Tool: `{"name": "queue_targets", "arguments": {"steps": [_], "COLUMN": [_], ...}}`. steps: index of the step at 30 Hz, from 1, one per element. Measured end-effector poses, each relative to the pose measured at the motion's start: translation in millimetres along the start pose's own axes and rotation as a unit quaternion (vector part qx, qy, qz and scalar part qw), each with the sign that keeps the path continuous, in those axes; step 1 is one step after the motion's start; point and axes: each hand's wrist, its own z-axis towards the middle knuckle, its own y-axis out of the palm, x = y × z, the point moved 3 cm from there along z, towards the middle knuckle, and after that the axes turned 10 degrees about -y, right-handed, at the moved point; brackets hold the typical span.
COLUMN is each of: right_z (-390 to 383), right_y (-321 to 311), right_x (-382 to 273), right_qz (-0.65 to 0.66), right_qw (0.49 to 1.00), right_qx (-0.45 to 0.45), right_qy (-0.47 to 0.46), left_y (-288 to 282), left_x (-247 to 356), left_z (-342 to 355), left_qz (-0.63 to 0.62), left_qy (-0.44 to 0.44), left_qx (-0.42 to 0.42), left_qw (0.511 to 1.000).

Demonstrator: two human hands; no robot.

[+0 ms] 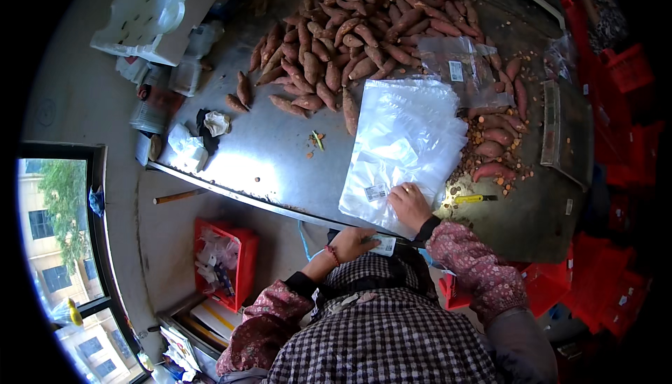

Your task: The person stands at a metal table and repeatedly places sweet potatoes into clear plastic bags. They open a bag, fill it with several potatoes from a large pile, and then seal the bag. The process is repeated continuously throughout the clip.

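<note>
A stack of clear plastic bags (402,128) lies fanned out on the metal table before me. On the top bag, near its close edge, is a white printed label (376,192). My right hand (410,206) rests on the bags just right of that label, its fingers lying on the plastic, with a ring on one finger. Close to my body, at the table's front edge, my left hand (352,245) is closed on a strip of labels (383,245). The fingertips partly cover this strip. A bracelet circles the left wrist.
A large heap of sweet potatoes (350,34) covers the far table. Right of the bags lie a yellow cutter knife (476,199), loose sweet potatoes (493,171) and cut pieces. A red crate (225,263) stands below left; more red crates (609,272) are at right.
</note>
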Motion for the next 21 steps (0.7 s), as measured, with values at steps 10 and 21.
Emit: {"name": "queue_targets", "arguments": {"steps": [10, 21], "right_z": [18, 3], "right_y": [-116, -18], "right_x": [72, -22], "right_qz": [0.133, 0.013], "right_qw": [0.866, 0.999], "right_qx": [0.429, -0.043], "right_qy": [0.217, -0.031], "left_y": [-27, -22], "left_x": [-44, -52], "left_z": [86, 97], "left_qz": [-0.078, -0.019], "left_qy": [-0.147, -0.214], "left_qx": [0.06, 0.117], "left_qw": [0.984, 0.97]}}
